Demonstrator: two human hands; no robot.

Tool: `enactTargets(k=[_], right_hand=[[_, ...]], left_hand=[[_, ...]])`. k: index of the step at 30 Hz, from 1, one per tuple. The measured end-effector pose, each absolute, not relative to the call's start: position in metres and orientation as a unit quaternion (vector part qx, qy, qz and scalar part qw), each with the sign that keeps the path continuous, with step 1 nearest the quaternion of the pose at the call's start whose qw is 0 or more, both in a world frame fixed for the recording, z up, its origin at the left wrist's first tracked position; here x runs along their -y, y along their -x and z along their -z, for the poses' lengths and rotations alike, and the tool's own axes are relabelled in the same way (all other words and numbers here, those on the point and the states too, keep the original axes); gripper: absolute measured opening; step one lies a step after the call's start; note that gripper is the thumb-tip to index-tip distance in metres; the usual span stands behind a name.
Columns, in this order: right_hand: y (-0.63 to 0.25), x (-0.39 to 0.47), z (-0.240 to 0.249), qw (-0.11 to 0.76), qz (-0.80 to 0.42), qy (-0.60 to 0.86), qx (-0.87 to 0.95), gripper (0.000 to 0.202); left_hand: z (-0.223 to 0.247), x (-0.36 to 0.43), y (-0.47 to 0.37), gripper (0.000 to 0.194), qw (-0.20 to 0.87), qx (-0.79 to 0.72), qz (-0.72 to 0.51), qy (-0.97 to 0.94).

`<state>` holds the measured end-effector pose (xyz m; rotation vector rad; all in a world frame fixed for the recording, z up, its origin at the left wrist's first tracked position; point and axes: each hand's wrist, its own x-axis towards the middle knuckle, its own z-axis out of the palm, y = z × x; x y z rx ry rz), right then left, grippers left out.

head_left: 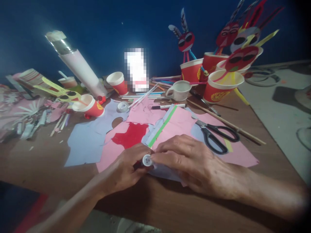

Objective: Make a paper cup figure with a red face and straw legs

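Observation:
Near the table's front edge, my left hand (128, 165) is closed around a small white tube (147, 160) whose round end faces me. My right hand (189, 158) meets it from the right, with its thumb and fingers drawn together at the tube's rim. My palms and fingers hide most of the tube. Under both hands lie pink paper (116, 155) and pale blue paper (84, 142). A strip with a green band (163, 126) runs away from my fingertips. Left of it is a red paper cutout (131, 136). Black-handled scissors (216, 137) rest beyond my right hand.
Red paper cups (223, 87) with paper figures stand at the back right. A white mug (179, 90), a marker (167, 106) and a tape roll (122, 106) lie mid-table. A wooden stick (228, 123) crosses the right side. A tall tube (80, 69) leans at the back left.

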<state>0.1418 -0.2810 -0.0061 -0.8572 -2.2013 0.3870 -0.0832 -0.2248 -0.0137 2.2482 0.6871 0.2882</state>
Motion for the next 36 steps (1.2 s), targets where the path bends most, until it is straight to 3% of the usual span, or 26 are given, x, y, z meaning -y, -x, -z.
enactTargets(k=[5, 11, 17, 20, 25, 29, 36], right_hand=[[-0.136, 0.286, 0.007, 0.298, -0.098, 0.333, 0.889, 0.034], [-0.131, 0.287, 0.008, 0.292, -0.109, 0.338, 0.888, 0.033], [-0.129, 0.287, 0.003, 0.291, -0.085, 0.356, 0.884, 0.029], [-0.129, 0.288, 0.004, 0.290, -0.083, 0.356, 0.884, 0.030], [-0.128, 0.288, 0.007, 0.287, -0.088, 0.354, 0.886, 0.033], [-0.128, 0.288, 0.009, 0.298, -0.089, 0.352, 0.883, 0.034], [-0.152, 0.274, -0.002, 0.410, -0.178, 0.395, 0.803, 0.033]], left_hand=[[0.017, 0.225, 0.083, 0.010, 0.379, -0.256, -0.120, -0.881], [0.019, 0.224, 0.084, 0.006, 0.382, -0.239, -0.135, -0.883], [0.002, 0.225, 0.089, 0.049, 0.402, -0.246, -0.174, -0.865], [-0.001, 0.225, 0.090, 0.043, 0.414, -0.254, -0.209, -0.848], [0.002, 0.225, 0.086, 0.013, 0.424, -0.243, -0.235, -0.840], [0.002, 0.225, 0.084, 0.012, 0.412, -0.234, -0.243, -0.846], [0.002, 0.226, 0.082, 0.013, 0.375, -0.245, -0.241, -0.861]])
